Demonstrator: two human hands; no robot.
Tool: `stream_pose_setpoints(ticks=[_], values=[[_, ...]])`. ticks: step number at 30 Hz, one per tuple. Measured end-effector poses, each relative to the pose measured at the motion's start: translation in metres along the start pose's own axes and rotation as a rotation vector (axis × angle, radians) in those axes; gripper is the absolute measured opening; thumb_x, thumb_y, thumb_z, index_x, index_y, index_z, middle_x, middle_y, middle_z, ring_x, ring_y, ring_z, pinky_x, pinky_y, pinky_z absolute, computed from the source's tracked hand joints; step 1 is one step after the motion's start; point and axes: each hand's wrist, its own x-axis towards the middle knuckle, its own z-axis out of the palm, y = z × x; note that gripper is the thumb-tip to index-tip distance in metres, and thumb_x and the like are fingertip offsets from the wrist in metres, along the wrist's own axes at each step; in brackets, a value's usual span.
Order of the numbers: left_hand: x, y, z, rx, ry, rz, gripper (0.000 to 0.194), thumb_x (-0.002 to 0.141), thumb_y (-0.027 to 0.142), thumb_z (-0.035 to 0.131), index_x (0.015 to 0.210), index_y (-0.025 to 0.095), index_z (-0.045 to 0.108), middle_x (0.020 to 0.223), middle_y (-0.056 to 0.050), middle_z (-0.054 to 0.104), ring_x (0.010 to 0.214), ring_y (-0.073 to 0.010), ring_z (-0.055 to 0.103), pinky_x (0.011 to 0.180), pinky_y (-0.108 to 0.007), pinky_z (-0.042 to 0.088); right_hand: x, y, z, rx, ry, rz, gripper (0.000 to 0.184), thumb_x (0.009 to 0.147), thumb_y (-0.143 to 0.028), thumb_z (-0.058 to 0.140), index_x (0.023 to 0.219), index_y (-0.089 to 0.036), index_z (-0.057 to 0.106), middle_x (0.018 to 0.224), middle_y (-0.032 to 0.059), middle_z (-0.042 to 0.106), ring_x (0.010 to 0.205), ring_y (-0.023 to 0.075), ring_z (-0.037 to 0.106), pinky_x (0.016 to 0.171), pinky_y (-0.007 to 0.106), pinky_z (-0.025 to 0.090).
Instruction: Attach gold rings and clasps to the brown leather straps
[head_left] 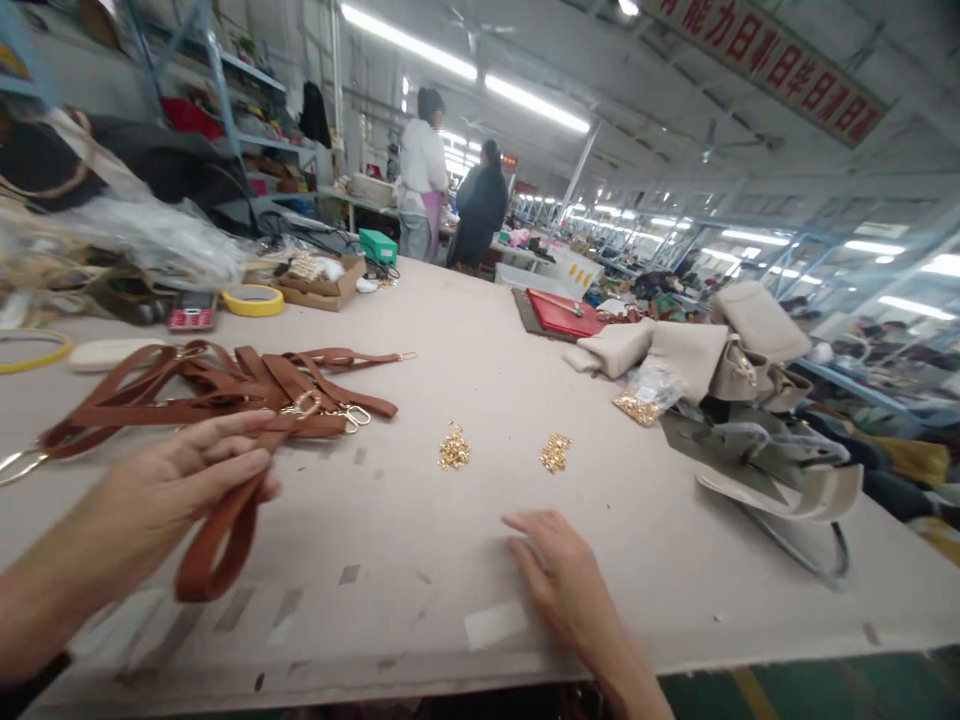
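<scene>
My left hand (pixel 199 465) is closed around a brown leather strap (pixel 221 550), whose looped end hangs below the fingers. A gold ring or buckle (pixel 304 404) shows just beyond my fingertips. Behind it lies a heap of similar brown straps (pixel 247 375) with gold clasps (pixel 358 417). My right hand (pixel 559 570) is low over the near part of the table, thumb and forefinger apart, with nothing visible in it. Ahead of it are two small piles of gold metal pieces, one on the left (pixel 454 449) and one on the right (pixel 555 453); the hand touches neither.
Beige bag parts (pixel 686 350) and a plastic bag of gold pieces (pixel 641 400) lie at the right of the table (pixel 480 350). A red folder-like item (pixel 562 313) is farther back. Yellow tape (pixel 253 300) and a cardboard box (pixel 322 285) stand at left. Two people are beyond the table.
</scene>
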Motion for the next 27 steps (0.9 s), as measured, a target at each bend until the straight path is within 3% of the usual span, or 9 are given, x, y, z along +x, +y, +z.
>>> stream_pose_setpoints(ticks=[4, 8, 12, 15, 18, 21, 27], values=[[0.008, 0.006, 0.046, -0.234, -0.276, -0.014, 0.054, 0.074, 0.023, 0.069, 0.125, 0.014, 0.053, 0.068, 0.007, 0.062, 0.066, -0.0099, 0.062, 0.065, -0.019, 0.045, 0.052, -0.024, 0.042, -0.165, -0.141, -0.142, 0.028, 0.088, -0.015, 0.055, 0.114, -0.021, 0.063, 0.111, 0.0069, 0.068, 0.102, 0.0244, 0.057, 0.092, 0.040, 0.048], [0.022, 0.007, 0.086, -0.367, -0.389, -0.084, 0.054, 0.065, 0.025, 0.077, 0.115, 0.013, 0.058, 0.073, 0.002, 0.063, 0.064, -0.0123, 0.063, 0.066, -0.025, 0.050, 0.074, -0.030, 0.070, -0.332, -0.108, -0.141, 0.029, 0.086, -0.022, 0.061, 0.115, -0.021, 0.061, 0.112, 0.0094, 0.065, 0.103, 0.0279, 0.055, 0.088, 0.044, 0.048], [0.036, 0.006, 0.110, -0.344, -0.438, -0.053, 0.043, 0.064, 0.023, 0.073, 0.104, 0.014, 0.062, 0.093, -0.005, 0.066, 0.071, -0.0151, 0.063, 0.055, -0.023, 0.048, 0.080, -0.021, 0.083, -0.332, -0.044, -0.138, 0.028, 0.083, -0.011, 0.059, 0.110, -0.018, 0.062, 0.107, 0.0104, 0.067, 0.098, 0.0283, 0.057, 0.084, 0.044, 0.049], [0.045, 0.000, 0.122, -0.262, -0.432, -0.018, 0.039, 0.065, 0.023, 0.068, 0.103, 0.014, 0.062, 0.101, -0.007, 0.068, 0.075, -0.0164, 0.064, 0.050, -0.020, 0.043, 0.079, -0.011, 0.080, -0.097, 0.061, -0.113, 0.026, 0.084, -0.007, 0.053, 0.103, -0.020, 0.065, 0.098, 0.0070, 0.069, 0.093, 0.0245, 0.059, 0.083, 0.039, 0.048], [0.048, -0.011, 0.130, -0.172, -0.480, 0.041, 0.035, 0.070, 0.020, 0.062, 0.105, 0.015, 0.062, 0.096, -0.005, 0.069, 0.065, -0.0112, 0.057, 0.047, -0.018, 0.037, 0.080, -0.005, 0.072, 0.307, 0.153, 0.080, 0.014, 0.086, -0.017, 0.055, 0.091, -0.020, 0.067, 0.084, 0.0035, 0.070, 0.078, 0.0193, 0.062, 0.073, 0.032, 0.050], [0.046, -0.021, 0.134, -0.120, -0.564, 0.069, 0.032, 0.075, 0.021, 0.057, 0.106, 0.016, 0.063, 0.094, -0.003, 0.069, 0.068, -0.0121, 0.057, 0.049, -0.017, 0.037, 0.085, -0.006, 0.067, 0.712, 0.137, 0.293, 0.013, 0.083, -0.029, 0.062, 0.084, -0.018, 0.069, 0.071, 0.0010, 0.069, 0.063, 0.0149, 0.062, 0.062, 0.027, 0.051], [0.037, -0.024, 0.139, -0.094, -0.681, 0.048, 0.031, 0.079, 0.024, 0.054, 0.107, 0.017, 0.064, 0.091, -0.003, 0.068, 0.070, -0.0128, 0.057, 0.052, -0.018, 0.038, 0.094, -0.014, 0.067, 1.123, 0.091, 0.414, 0.027, 0.068, -0.039, 0.079, 0.080, -0.016, 0.070, 0.072, 0.0016, 0.071, 0.060, 0.0132, 0.064, 0.057, 0.026, 0.055]])
